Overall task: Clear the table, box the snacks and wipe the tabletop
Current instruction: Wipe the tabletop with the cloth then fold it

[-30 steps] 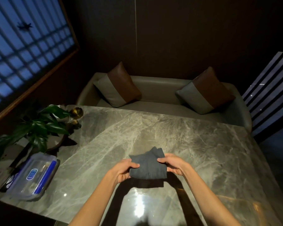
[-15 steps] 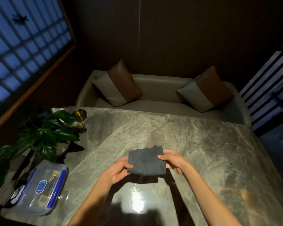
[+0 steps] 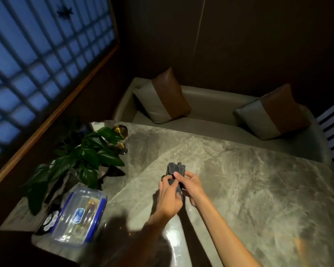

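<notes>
A dark grey cloth (image 3: pixel 176 170) is folded narrow and held upright between both hands above the grey marble tabletop (image 3: pixel 249 180). My left hand (image 3: pixel 169 195) grips its lower part and my right hand (image 3: pixel 191 185) pinches it from the right, thumb on the fold. At the table's left front corner lies a clear plastic snack box (image 3: pixel 79 212) with a blue-clipped lid closed on it; packets show through the lid.
A leafy potted plant (image 3: pixel 79 158) stands at the left edge, with a brass goblet (image 3: pixel 121 132) behind it. A dark remote-like object (image 3: pixel 46 222) lies left of the box. A beige sofa (image 3: pixel 210 120) with two cushions runs along the far side.
The cloth, held spread flat between both hands, is now folded together into a narrow bundle. Both hands have closed in on each other. The view shifted right and down.
</notes>
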`<move>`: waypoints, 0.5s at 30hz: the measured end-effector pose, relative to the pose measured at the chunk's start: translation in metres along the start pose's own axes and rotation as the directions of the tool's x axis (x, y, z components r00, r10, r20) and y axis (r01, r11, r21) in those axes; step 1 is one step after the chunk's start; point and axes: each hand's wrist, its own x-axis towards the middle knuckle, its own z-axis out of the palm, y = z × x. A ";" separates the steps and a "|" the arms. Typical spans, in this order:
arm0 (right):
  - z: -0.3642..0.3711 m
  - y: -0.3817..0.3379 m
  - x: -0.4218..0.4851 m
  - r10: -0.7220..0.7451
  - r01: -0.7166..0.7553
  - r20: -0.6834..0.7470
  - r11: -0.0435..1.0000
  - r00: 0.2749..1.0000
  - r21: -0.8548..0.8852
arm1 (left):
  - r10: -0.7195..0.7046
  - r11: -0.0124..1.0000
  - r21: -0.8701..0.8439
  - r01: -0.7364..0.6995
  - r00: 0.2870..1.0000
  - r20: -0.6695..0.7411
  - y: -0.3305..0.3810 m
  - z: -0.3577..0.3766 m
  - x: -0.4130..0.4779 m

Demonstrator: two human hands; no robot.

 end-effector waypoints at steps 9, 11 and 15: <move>0.093 0.031 0.055 0.346 -0.460 0.323 0.785 0.881 0.414 | -0.255 0.921 -0.376 0.101 0.887 -0.386 -0.087 -0.074 -0.002; 0.115 0.036 0.071 0.394 -0.505 0.322 0.746 0.861 0.435 | -0.545 0.712 -0.638 0.294 0.803 -0.239 -0.116 -0.086 0.006; 0.147 0.053 0.114 0.478 -0.538 0.253 0.786 0.841 0.305 | -0.550 -0.173 -0.925 0.338 0.746 0.375 -0.158 -0.090 0.024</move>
